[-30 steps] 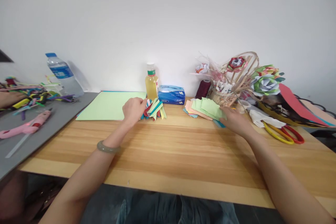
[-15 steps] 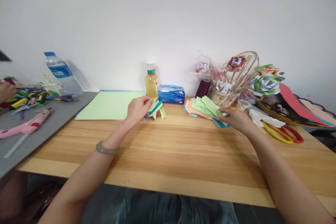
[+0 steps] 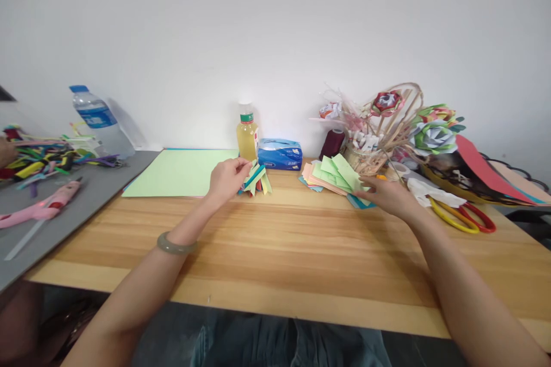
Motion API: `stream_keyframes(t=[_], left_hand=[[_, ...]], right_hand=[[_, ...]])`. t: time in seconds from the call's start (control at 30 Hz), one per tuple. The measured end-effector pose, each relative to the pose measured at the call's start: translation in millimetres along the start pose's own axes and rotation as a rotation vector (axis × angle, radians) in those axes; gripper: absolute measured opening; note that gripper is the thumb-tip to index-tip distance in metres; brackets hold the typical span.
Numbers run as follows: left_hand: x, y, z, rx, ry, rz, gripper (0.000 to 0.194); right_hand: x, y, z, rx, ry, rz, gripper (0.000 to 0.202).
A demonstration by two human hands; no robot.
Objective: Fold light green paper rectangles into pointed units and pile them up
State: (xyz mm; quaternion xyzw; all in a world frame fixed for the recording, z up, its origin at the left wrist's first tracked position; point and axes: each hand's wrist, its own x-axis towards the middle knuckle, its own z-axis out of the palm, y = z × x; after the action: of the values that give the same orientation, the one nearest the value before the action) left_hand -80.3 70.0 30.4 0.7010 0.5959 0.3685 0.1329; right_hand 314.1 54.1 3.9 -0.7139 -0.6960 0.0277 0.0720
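My left hand [image 3: 228, 179], with a bangle on its wrist, is pinched closed at the edge of a small heap of colored paper strips [image 3: 259, 181]. Its fingertips meet at the heap's upper left, seemingly on a strip. To the right, my right hand [image 3: 385, 194] has its thumb and fingers closed on the right edge of light green paper pieces [image 3: 338, 171]. These lie fanned over peach and blue pieces. A blue piece [image 3: 359, 202] shows beneath the right fingertips.
Behind the strips stand a yellow drink bottle [image 3: 247, 136] and a blue tissue pack [image 3: 279, 155]. Green sheets [image 3: 181, 173] lie left. At right are a basket with paper flowers [image 3: 365, 157], a thread spool [image 3: 332, 144] and scissors [image 3: 467, 217]. A pink glue gun [image 3: 51, 202] and another person's hand [image 3: 6, 152] are far left.
Both hands stay almost in place. The view has shifted very slightly, and the person's hand at far left has moved further out of view.
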Motion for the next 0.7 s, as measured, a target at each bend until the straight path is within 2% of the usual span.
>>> stream_keyframes(t=[0.1,0.33,0.53,0.7], left_hand=[[-0.6,0.1,0.5,0.009,0.004,0.009,0.029],[-1.5,-0.1,1.5,0.041,0.003,0.044,0.031],[-1.2,-0.7,2.7,0.060,0.003,0.043,0.030],[-1.0,-1.5,3.9,0.049,-0.003,0.042,0.029]], right_hand=[[-1.7,-4.4,0.8,-0.049,0.014,0.058,0.054],[-0.9,-1.1,-2.7,-0.016,-0.026,-0.021,0.044],[-4.7,-8.6,-3.5,-0.057,0.010,0.029,0.049],[-8.2,-13.2,-6.7,-0.083,0.012,0.019,0.032]])
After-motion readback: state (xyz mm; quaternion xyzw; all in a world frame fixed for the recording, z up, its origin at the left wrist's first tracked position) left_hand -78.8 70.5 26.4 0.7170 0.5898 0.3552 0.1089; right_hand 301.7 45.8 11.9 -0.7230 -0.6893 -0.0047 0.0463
